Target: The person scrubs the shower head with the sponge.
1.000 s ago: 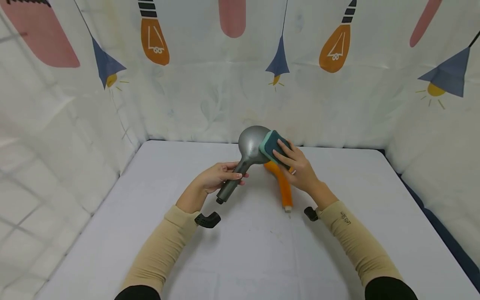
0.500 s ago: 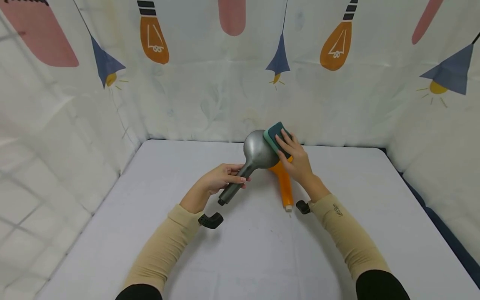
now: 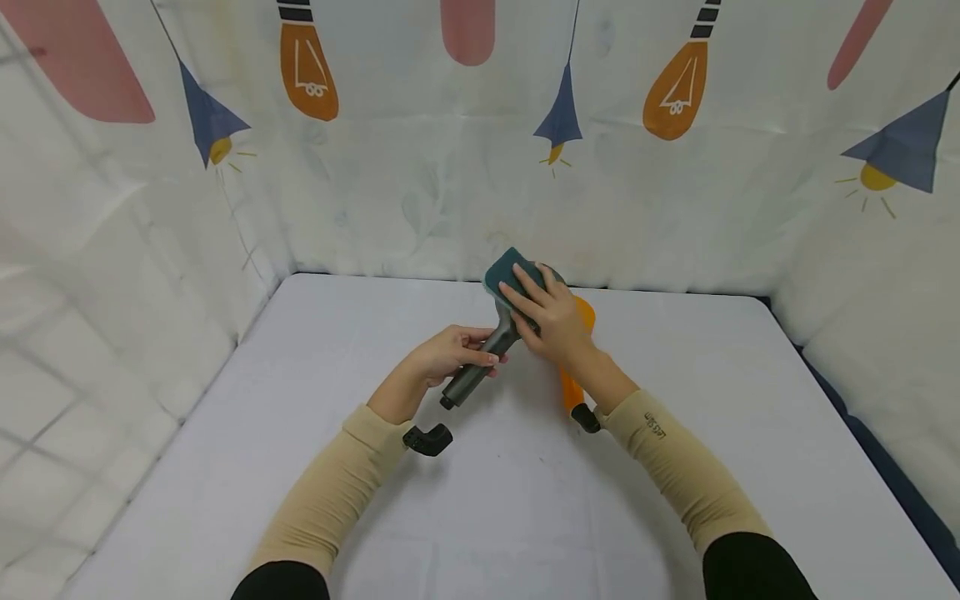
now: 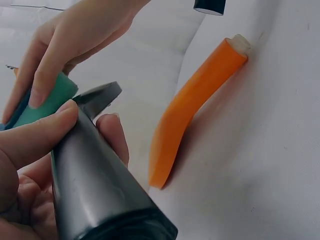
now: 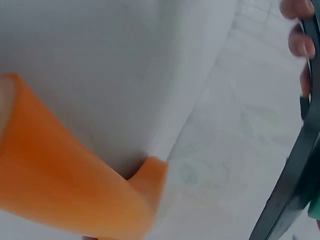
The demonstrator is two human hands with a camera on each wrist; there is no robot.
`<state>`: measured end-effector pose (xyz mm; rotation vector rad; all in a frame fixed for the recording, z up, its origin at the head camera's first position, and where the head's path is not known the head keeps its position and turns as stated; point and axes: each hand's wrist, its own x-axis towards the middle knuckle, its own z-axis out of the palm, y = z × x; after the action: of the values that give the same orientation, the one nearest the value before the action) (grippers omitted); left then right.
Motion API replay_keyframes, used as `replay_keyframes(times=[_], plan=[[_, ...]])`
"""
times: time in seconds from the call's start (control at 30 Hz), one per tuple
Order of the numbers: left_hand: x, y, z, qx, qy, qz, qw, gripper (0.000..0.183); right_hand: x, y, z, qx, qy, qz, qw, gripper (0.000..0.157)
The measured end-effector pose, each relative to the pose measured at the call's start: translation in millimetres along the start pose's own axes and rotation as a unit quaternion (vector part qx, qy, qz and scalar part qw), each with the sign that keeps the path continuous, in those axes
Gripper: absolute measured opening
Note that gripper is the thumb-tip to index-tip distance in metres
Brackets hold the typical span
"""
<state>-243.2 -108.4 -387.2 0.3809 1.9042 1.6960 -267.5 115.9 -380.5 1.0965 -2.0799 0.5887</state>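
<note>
Above tabletop (image 3: 337, 350), near far edge: gray shower head (image 3: 506, 329), long axis slanting, handle leftward toward near edge, pinched in left hand (image 3: 448, 354); sponge (image 3: 500, 270) gripped against it, right hand's (image 3: 558, 325) fingers spread. On right sleeve (image 3: 675, 458), lettering (image 3: 655, 425) too small to read.

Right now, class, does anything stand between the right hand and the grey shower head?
Yes: the green sponge sits between the right hand and the grey shower head, at its far end; nothing else visible does.

Left fingers (image 3: 471, 334) curled; right fingers (image 3: 531, 284) spread
</note>
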Motion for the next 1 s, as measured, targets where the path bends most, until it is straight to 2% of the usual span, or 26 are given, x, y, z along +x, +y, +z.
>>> replay_keyframes(times=[0.07,0.17,0.33,0.47,0.63,0.8,0.87,0.93,1.0], plan=[[0.1,-0.6,-0.4,0.006,-0.006,0.011,0.9999,0.057,1.5,-5.1,1.6,-0.022,-0.015,-0.045,0.999,0.043],[-0.4,-1.1,-0.3,0.014,-0.009,0.025,0.9996,0.056,3.0,-8.2,1.4,-0.041,-0.044,-0.080,0.995,0.046],[0.1,-2.2,0.7,0.025,0.000,0.028,0.9993,0.057,6.4,0.8,-1.8,-0.050,-0.050,-0.082,0.994,0.045],[-0.1,-2.2,2.8,0.024,0.007,0.016,0.9996,0.058,5.4,15.1,-7.1,-0.031,-0.028,-0.041,0.998,0.045],[-0.7,-2.5,5.4,0.023,0.012,0.020,0.9995,0.057,-2.8,35.6,-12.8,-0.009,-0.009,0.043,0.999,0.044],[-0.7,-2.9,5.8,0.013,0.012,0.024,0.9996,0.057,-14.5,45.6,-18.4,0.032,-0.001,0.149,0.988,0.045],[-0.4,-3.4,5.1,0.005,0.011,0.028,0.9995,0.056,-18.9,44.8,-20.2,0.047,0.000,0.179,0.983,0.046],[-0.3,-3.6,4.0,-0.004,0.007,0.033,0.9994,0.055,-23.0,42.3,-20.5,0.055,0.004,0.189,0.980,0.046],[0.1,-3.4,3.0,-0.013,0.005,0.036,0.9993,0.054,-25.8,38.6,-20.0,0.060,0.006,0.180,0.982,0.046]])
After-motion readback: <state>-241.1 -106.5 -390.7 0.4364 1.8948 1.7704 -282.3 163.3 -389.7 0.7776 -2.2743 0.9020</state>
